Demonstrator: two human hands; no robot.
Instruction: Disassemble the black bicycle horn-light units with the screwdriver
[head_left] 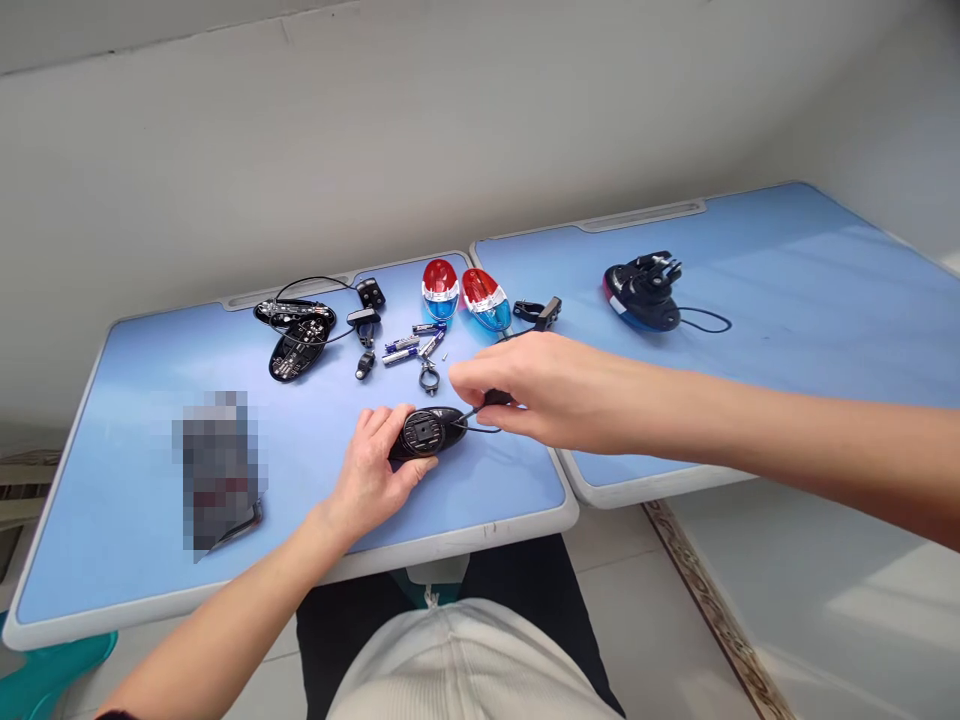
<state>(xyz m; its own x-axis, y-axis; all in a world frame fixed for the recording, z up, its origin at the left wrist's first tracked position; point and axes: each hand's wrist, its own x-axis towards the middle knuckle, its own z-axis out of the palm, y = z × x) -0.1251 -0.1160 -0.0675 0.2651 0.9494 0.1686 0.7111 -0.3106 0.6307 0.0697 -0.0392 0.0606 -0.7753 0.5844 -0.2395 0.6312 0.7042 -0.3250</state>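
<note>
My left hand is closed around a black oval bike-light housing and holds it down on the blue table. The housing's round ridged mount faces up. My right hand grips the dark handle of a screwdriver, and the thin shaft slants down to the housing's right end. A black cable loops out from that end and runs under my right hand. Just beyond the housing lie a ring clamp and several blue-and-white batteries.
Two red-and-blue light covers lie at the back. Opened black housings with wired switches are at the back left. Another complete light rests on the right table. A blurred-out packet lies front left. A seam divides the tables.
</note>
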